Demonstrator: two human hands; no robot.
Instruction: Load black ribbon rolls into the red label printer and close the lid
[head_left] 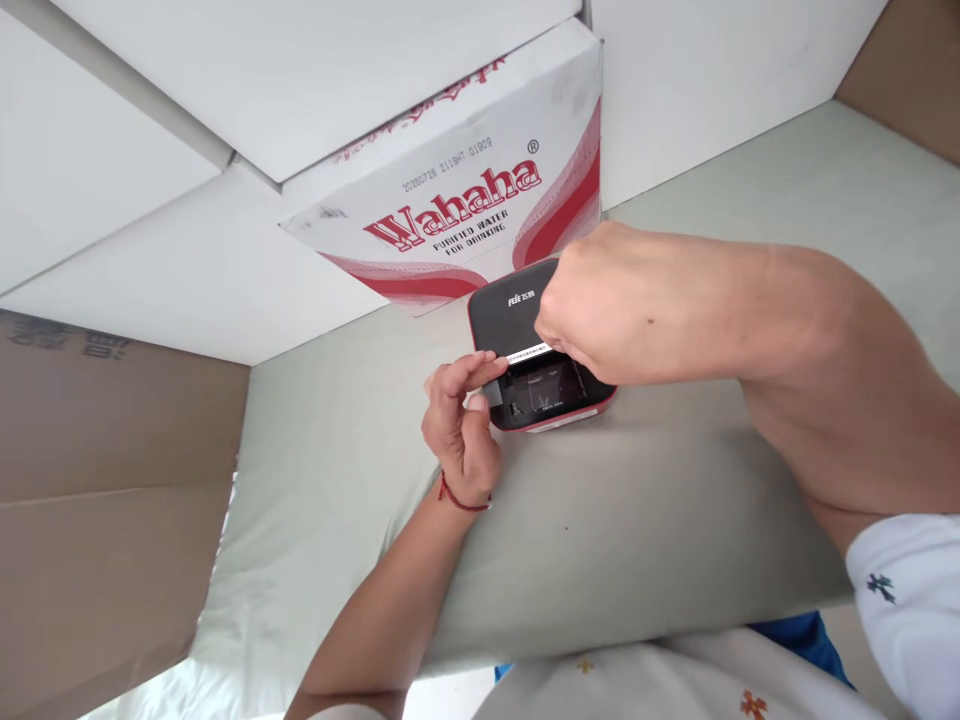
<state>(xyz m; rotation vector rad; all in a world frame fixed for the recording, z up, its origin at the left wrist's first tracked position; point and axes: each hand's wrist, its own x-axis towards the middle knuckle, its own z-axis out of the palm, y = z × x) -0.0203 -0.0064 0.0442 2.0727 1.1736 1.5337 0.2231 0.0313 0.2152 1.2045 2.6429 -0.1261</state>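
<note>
A small black box-shaped device with red sides (501, 318), which looks like a receipt printer, sits on the cloth. A white label strip (527, 354) crosses its top above a recess with a dark, shiny bottom. My left hand (463, 425), a red string round its wrist, is at the device's left edge. Its thumb and forefinger pinch a small grey flat piece (493, 393). Curled over the device's right part is my right hand (592, 305). Its fingertips point down and are hidden, so I cannot see what they hold.
Behind the device stands a white and red Wahaha water carton (450, 190), close to its back. White boxes (690, 80) rise along the far side. Brown cardboard (112, 520) borders the left, and more cardboard (907, 70) the far right. Pale green cloth (660, 540) covers the surface.
</note>
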